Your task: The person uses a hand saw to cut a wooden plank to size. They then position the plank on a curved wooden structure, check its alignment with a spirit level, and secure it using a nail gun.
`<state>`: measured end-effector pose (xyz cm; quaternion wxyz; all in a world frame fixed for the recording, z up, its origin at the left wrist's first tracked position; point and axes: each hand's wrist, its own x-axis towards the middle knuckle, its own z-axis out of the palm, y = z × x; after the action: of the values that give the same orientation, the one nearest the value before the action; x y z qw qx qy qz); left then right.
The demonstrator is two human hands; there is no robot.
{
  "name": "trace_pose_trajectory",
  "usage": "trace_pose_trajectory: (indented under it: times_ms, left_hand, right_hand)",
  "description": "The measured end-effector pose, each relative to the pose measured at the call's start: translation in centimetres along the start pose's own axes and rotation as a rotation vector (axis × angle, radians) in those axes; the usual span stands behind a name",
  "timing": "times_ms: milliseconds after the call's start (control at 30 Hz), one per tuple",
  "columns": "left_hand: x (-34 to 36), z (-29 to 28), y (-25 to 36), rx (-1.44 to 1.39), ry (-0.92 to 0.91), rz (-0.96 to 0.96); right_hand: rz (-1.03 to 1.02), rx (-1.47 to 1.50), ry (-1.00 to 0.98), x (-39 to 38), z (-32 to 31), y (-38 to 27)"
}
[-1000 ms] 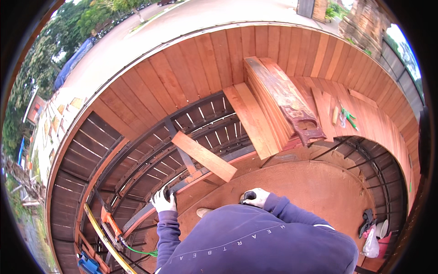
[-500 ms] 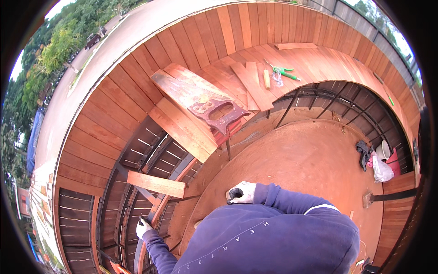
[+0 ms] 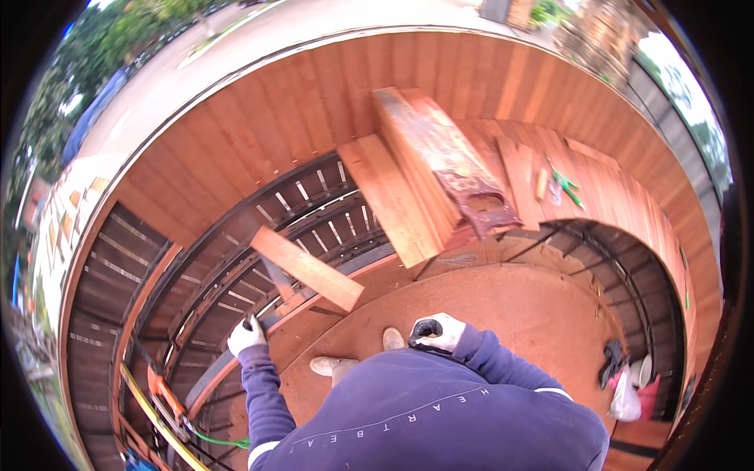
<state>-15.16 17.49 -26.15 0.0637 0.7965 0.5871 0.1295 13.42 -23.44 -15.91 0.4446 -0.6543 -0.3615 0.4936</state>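
My left hand (image 3: 247,335), in a white glove with dark fingertips, is at the curved frame rail (image 3: 219,374). Its fingers are bent, and I cannot make out what is in them. My right hand (image 3: 440,331), gloved alike, is curled in front of my body; the dark palm side hides whatever it may hold. Beyond the left hand, a short wooden board (image 3: 308,268) lies slanted across the metal frame. Farther off, a handsaw (image 3: 463,169) with a worn brown handle rests on a stack of planks (image 3: 390,200).
A curved wall of wooden boards (image 3: 259,125) rings the space. On the plank seat lie a green-handled tool (image 3: 564,186) and a small wood block (image 3: 542,184). At left are an orange tool (image 3: 163,390) and a yellow strip (image 3: 157,416). A white bag (image 3: 625,399) sits at right.
My view has turned left, so the saw and planks appear farther right. My shoes and the orange tool now show more fully. Both hands stay in much the same poses.
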Motion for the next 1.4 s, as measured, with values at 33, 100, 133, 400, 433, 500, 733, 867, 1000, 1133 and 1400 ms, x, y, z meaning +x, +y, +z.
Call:
trace_pose_trajectory:
  times_ms: [33,100,133,400,433,500,733,867,1000,1133,1400]
  left_hand:
    - [-0.4,-1.3,1.3,-0.002,0.008,0.036]
    - [-1.1,-1.4,0.7,-0.010,0.093,0.079]
    - [-1.1,-2.3,1.8,0.035,0.035,0.019]
    - [-1.8,-4.1,3.4,-0.017,-0.059,0.052]
    - [-1.8,-4.0,3.4,-0.025,-0.044,0.077]
    - [-1.7,-4.8,3.5,0.019,-0.092,0.049]
    - [-0.5,-3.6,2.5,0.050,-0.113,-0.069]
    - [-0.2,-3.1,2.2,0.043,-0.124,-0.029]
    - [-0.2,-2.8,2.1,0.038,-0.109,-0.022]
    - [-1.2,-4.0,2.8,0.051,-0.111,-0.008]
    - [-1.9,-4.8,3.5,-0.007,-0.062,0.048]
  right_hand:
    - [-0.018,0.054,-0.023,0.7,0.4,-0.5]
    - [0.037,-0.068,-0.067,2.8,1.0,0.1]
    - [0.061,-0.118,-0.071,3.6,1.3,1.1]
    - [0.136,-0.522,-0.176,7.2,2.0,2.5]
    - [0.120,-0.514,-0.156,6.7,1.8,1.1]
    - [-0.009,-0.448,-0.146,5.4,1.3,-1.3]
    - [0.021,-0.368,-0.007,0.2,0.2,0.2]
    - [0.100,-0.387,0.039,0.0,0.8,2.9]
    - [0.044,-0.315,-0.016,1.1,1.0,1.0]
    - [-0.174,-0.175,-0.155,3.0,0.8,-2.1]
    - [-0.012,-0.444,-0.143,8.0,2.5,2.9]
